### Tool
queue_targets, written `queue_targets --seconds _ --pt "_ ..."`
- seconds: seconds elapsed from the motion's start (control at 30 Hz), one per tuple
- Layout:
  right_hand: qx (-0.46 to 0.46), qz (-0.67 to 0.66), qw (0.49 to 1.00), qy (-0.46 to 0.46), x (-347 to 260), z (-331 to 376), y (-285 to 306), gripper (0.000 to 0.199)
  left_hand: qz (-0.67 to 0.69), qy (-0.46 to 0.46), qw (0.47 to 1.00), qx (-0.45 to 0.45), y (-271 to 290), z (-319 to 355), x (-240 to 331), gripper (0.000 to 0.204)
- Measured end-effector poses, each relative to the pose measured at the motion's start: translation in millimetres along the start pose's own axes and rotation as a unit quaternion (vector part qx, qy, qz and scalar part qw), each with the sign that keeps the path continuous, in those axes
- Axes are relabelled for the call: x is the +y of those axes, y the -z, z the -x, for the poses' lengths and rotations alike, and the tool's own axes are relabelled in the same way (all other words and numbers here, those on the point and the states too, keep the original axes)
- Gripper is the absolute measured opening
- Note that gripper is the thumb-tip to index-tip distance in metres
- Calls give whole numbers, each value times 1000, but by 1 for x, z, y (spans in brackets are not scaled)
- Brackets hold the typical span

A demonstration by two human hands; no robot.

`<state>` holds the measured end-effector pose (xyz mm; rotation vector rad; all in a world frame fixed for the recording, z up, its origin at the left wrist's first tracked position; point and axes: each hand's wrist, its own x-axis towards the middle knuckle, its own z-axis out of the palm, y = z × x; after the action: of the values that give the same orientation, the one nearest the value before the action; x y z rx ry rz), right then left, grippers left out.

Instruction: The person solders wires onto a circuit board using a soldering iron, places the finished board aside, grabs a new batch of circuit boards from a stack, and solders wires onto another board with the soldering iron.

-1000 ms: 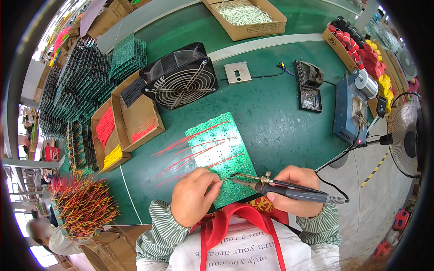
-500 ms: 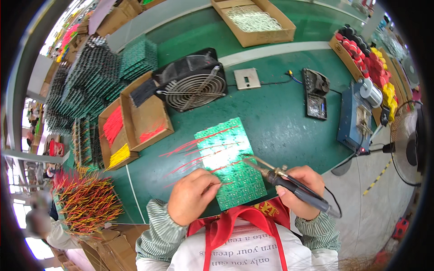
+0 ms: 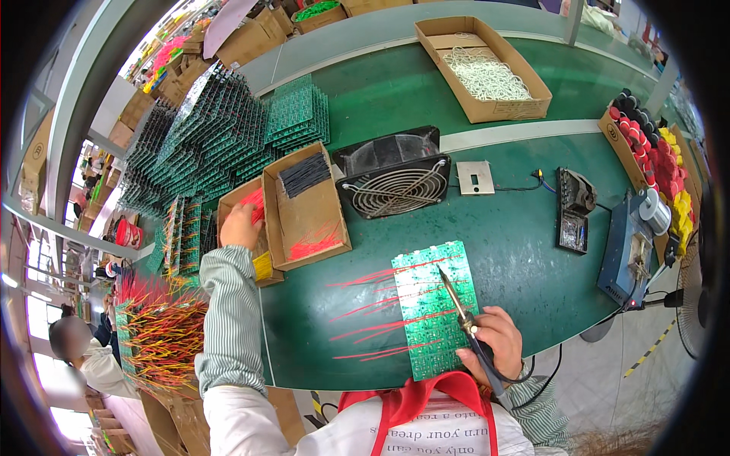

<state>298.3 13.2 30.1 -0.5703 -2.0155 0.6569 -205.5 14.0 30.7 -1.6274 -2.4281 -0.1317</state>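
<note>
A green circuit board panel (image 3: 435, 334) lies on the bench before me, with several thin red wires (image 3: 372, 328) running off its left side. My right hand (image 3: 496, 343) is closed around the dark handle of a soldering iron (image 3: 455, 298). Its tip is over the upper part of the board; whether it touches cannot be made out. Out to the left, my left hand (image 3: 240, 228) is at the red wires (image 3: 255, 202) in a cardboard box. Its fingertips are partly hidden there, and their grip does not show clearly.
Beyond the board stand an open box (image 3: 275, 220) with black and red wires and a black fan (image 3: 391, 178). Stacked circuit boards (image 3: 217, 129) rise at far left, above a wired bundle (image 3: 163, 334). A blue solder-reel unit (image 3: 625, 247) and black iron stand (image 3: 572, 213) are at right.
My left hand has left the board's lower left edge and reached to the red wires in the box. The soldering iron now points more steeply up the board. The whole view has shifted.
</note>
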Motion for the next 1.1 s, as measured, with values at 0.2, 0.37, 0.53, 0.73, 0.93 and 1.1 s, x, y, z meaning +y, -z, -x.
queue_targets --seconds 0.2,0.37,0.53,0.73,0.93,1.1 --pt "-2 36 999 -10 -1 -2 -6 39 -13 -8 999 -41 -15 -14 -21 18" --pt "-13 77 997 -6 0 -3 -7 39 82 18 996 -25 3 -17 -11 14" --pt "-9 79 997 6 3 -16 -12 38 65 8 998 8 10 -14 -23 14" --pt "-30 89 995 -14 -1 -21 -8 38 10 -28 999 28 13 -12 -7 10" --pt "-33 53 998 -28 -5 -18 0 36 -134 -99 985 -48 27 -4 -4 13" --pt "2 40 998 -38 -7 -14 8 36 -253 -64 950 -171 22 11 11 16"
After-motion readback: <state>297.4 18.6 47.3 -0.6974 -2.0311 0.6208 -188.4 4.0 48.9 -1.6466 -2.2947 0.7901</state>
